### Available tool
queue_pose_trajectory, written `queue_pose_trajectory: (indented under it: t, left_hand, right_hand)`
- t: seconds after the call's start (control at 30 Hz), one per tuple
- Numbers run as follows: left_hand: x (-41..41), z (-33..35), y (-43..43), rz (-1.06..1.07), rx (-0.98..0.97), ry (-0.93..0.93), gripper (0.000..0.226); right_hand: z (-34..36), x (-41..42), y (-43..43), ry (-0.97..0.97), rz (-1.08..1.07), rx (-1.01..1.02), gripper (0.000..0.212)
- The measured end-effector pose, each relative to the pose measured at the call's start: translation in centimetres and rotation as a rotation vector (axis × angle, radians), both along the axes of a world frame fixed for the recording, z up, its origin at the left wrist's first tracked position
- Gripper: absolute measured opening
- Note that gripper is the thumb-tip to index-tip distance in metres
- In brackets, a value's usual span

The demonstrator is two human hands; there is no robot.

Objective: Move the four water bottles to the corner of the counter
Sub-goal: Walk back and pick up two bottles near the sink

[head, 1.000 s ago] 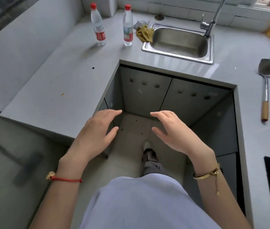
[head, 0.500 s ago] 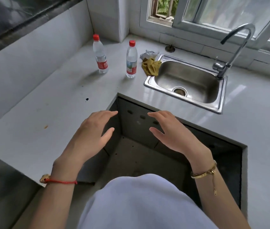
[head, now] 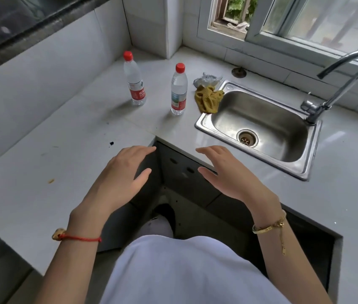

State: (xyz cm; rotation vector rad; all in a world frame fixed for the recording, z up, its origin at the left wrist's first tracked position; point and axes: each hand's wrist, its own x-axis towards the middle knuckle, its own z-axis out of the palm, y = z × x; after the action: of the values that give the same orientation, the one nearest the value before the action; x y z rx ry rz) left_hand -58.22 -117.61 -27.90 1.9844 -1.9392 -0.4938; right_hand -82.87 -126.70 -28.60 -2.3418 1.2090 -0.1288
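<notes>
Two clear water bottles with red caps and red labels stand upright on the pale grey counter (head: pixel 68 150). One bottle (head: pixel 134 80) is nearer the back corner by the tiled pillar; the other bottle (head: pixel 179 91) stands to its right, close to the sink. My left hand (head: pixel 121 178) hovers open over the counter's inner edge, fingers spread, holding nothing. My right hand (head: pixel 228 174) is open too, palm down over the front edge near the sink. Both hands are well short of the bottles. No other bottles are in view.
A steel sink (head: pixel 259 128) with a curved tap (head: pixel 338 84) is set in the counter at right. A yellow rag (head: pixel 208 98) and crumpled plastic (head: pixel 206 79) lie between the sink and the right bottle. A window (head: pixel 305 23) runs behind. Cabinet fronts and floor show below.
The view has tilted up and drawn closer to the counter, so the bottles and sink appear lower and larger. Both hands stay open and have come forward over the counter edge.
</notes>
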Motion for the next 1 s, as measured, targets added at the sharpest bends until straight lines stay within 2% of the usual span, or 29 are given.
queue_pose_trajectory:
  t: [0.53, 1.0]
  left_hand:
    - [6.3, 1.5, -13.5, 0.045, -0.063, 0.033, 0.05]
    - [14.3, 2.0, -27.9, -0.046, -0.151, -0.021, 0.047]
  right_hand:
    - [1.7, 7.3, -14.3, -0.011, 0.049, -0.093, 0.05]
    - [1.3, 13.4, -26.7, 0.002, -0.02, -0.222, 0.048]
